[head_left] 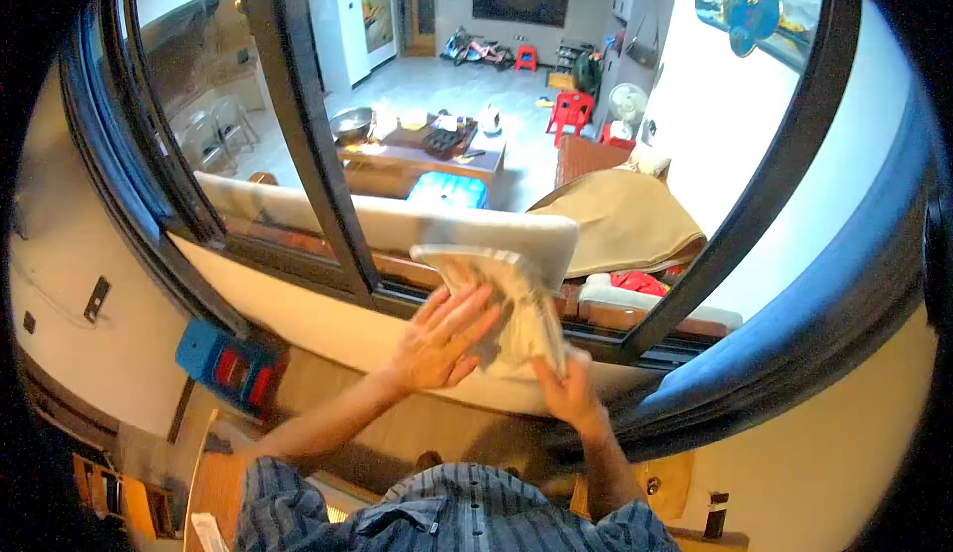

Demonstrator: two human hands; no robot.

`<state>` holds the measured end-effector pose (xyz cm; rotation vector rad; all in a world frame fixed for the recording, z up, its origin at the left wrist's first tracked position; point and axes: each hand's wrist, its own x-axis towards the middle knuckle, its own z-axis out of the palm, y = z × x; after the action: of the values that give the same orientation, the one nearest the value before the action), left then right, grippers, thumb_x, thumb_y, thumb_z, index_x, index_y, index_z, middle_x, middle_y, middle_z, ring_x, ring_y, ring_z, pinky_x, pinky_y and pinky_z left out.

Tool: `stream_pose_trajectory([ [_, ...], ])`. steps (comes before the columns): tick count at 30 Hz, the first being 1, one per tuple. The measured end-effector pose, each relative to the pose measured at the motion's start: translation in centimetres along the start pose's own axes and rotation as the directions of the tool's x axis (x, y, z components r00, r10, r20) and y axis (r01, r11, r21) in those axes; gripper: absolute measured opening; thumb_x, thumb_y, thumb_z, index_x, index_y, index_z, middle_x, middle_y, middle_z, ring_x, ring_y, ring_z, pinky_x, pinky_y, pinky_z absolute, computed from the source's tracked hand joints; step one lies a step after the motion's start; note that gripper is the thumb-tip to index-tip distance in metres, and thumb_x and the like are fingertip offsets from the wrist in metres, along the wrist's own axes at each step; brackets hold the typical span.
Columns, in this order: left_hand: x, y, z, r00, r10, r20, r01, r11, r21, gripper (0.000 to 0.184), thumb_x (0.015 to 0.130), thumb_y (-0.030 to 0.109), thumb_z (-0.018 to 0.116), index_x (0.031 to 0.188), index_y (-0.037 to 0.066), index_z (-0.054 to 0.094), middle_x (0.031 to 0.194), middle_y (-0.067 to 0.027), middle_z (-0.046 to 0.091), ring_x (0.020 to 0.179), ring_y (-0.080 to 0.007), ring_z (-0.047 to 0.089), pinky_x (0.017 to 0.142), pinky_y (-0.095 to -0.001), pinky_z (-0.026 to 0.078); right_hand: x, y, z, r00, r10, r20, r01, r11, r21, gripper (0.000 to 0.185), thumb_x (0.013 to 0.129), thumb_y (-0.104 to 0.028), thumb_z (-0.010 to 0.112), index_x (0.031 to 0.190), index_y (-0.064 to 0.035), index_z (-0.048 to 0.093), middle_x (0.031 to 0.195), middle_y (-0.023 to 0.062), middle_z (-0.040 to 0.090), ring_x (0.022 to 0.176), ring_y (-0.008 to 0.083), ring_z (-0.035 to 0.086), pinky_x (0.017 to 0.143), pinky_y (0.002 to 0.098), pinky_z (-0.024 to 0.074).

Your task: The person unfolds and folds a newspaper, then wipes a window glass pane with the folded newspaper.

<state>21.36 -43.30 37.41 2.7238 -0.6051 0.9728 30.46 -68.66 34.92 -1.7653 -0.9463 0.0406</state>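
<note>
Pale cloth [524, 329], at five o'clock from centre, is pinched by the right hand [568, 388] at its four o'clock edge; the left hand [445, 342], at its eight, lies flat against it, fingers extended. With only one grip, it could slip, or snag on the window frame [313, 135] beyond. Farther, towards one o'clock, a blue plaque [751, 11] bears characters too blurred to read.

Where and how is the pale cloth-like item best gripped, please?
Probably by the upper edge of the pale cloth-like item, from above: that edge looks thin and free, whereas the left hand covers its left part and the right hand grips its lower right.
</note>
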Motion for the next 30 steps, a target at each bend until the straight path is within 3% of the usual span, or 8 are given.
stream_pose_trajectory([
  [3, 8.0, -3.2, -5.9, 0.974, 0.172, -0.148, -0.150, 0.977, 0.149, 0.073, 0.091, 0.037, 0.063, 0.156, 0.012, 0.041, 0.162, -0.0147, 0.037, 0.149, -0.0332, 0.036, 0.123, -0.0519, 0.022, 5.7, -1.3, -0.4, 0.939, -0.020, -0.343, 0.036, 0.999, 0.041, 0.027, 0.100, -0.016, 0.065, 0.118, 0.0040, 0.065, 0.100, 0.0095, 0.070, 0.084, 0.0184, 0.066, 0.073, 0.0310, 0.0520],
  [7, 19.7, -7.9, -12.5, 0.880, 0.392, -0.268, -0.268, 0.876, 0.402, 0.064, 0.098, 0.036, 0.055, 0.157, 0.016, 0.040, 0.162, -0.0138, 0.036, 0.151, -0.0321, 0.033, 0.125, -0.0503, 0.021, 17.2, -8.0, -3.0, 0.738, -0.105, -0.666, 0.387, 0.875, 0.291, 0.035, 0.102, -0.020, 0.063, 0.128, 0.0025, 0.059, 0.112, 0.0098, 0.067, 0.082, 0.0155, 0.066, 0.068, 0.0286, 0.0539],
  [11, 28.6, -11.7, -15.8, 0.757, 0.514, -0.403, -0.330, 0.833, 0.443, 0.071, 0.093, 0.033, 0.063, 0.158, 0.019, 0.038, 0.164, -0.0092, 0.036, 0.150, -0.0286, 0.035, 0.124, -0.0496, 0.023, 22.2, -13.6, -4.9, 0.696, -0.062, -0.715, 0.399, 0.861, 0.314, 0.031, 0.102, -0.021, 0.063, 0.120, 0.0042, 0.059, 0.093, 0.0119, 0.070, 0.061, 0.0175, 0.066, 0.046, 0.0268, 0.0485],
  [12, 29.5, -11.2, -16.0, 0.892, 0.395, -0.219, -0.196, 0.775, 0.601, 0.069, 0.108, 0.049, 0.024, 0.163, 0.008, 0.019, 0.170, -0.0112, 0.017, 0.157, -0.0256, 0.015, 0.129, -0.0444, 0.005, 22.5, -13.4, -4.8, 0.702, -0.052, -0.710, 0.381, 0.870, 0.312, 0.030, 0.102, -0.021, 0.063, 0.118, 0.0044, 0.059, 0.090, 0.0118, 0.070, 0.058, 0.0174, 0.065, 0.046, 0.0263, 0.0479],
  [15, 29.7, -11.4, -14.2, 0.822, 0.505, -0.264, -0.249, 0.735, 0.630, 0.066, 0.108, 0.044, 0.023, 0.161, 0.005, 0.021, 0.169, -0.0134, 0.021, 0.157, -0.0272, 0.018, 0.129, -0.0441, 0.006, 21.8, -12.2, -4.0, 0.714, 0.009, -0.701, 0.284, 0.910, 0.301, 0.028, 0.102, -0.021, 0.062, 0.112, 0.0047, 0.059, 0.081, 0.0119, 0.069, 0.052, 0.0177, 0.065, 0.045, 0.0252, 0.0458],
  [22, 29.0, -10.4, -10.8, 0.846, 0.529, -0.067, -0.386, 0.693, 0.609, 0.063, 0.108, 0.039, 0.033, 0.161, 0.006, 0.026, 0.167, -0.0131, 0.025, 0.155, -0.0260, 0.022, 0.129, -0.0440, 0.013, 18.5, -9.0, -1.6, 0.693, 0.135, -0.708, 0.035, 0.975, 0.220, 0.027, 0.104, -0.024, 0.061, 0.108, 0.0030, 0.057, 0.070, 0.0086, 0.067, 0.048, 0.0182, 0.066, 0.040, 0.0271, 0.0446],
  [26, 26.2, -9.6, -7.1, 0.816, 0.575, -0.062, -0.513, 0.769, 0.381, 0.062, 0.104, 0.037, 0.043, 0.159, 0.008, 0.032, 0.166, -0.0130, 0.030, 0.154, -0.0268, 0.027, 0.128, -0.0468, 0.014, 15.6, -4.9, -0.1, 0.736, 0.151, -0.660, 0.030, 0.967, 0.254, 0.027, 0.105, -0.024, 0.060, 0.106, 0.0036, 0.058, 0.069, 0.0123, 0.068, 0.045, 0.0150, 0.061, 0.040, 0.0242, 0.0398],
  [30, 23.1, -9.2, -2.7, 0.874, 0.485, -0.035, -0.417, 0.784, 0.459, 0.073, 0.093, 0.040, 0.062, 0.159, 0.023, 0.036, 0.166, -0.0021, 0.033, 0.153, -0.0215, 0.030, 0.126, -0.0456, 0.017, 13.4, -2.0, 0.4, 0.742, 0.291, -0.604, -0.105, 0.940, 0.325, 0.027, 0.105, -0.023, 0.059, 0.106, 0.0042, 0.060, 0.071, 0.0115, 0.069, 0.045, 0.0135, 0.060, 0.039, 0.0234, 0.0385],
])
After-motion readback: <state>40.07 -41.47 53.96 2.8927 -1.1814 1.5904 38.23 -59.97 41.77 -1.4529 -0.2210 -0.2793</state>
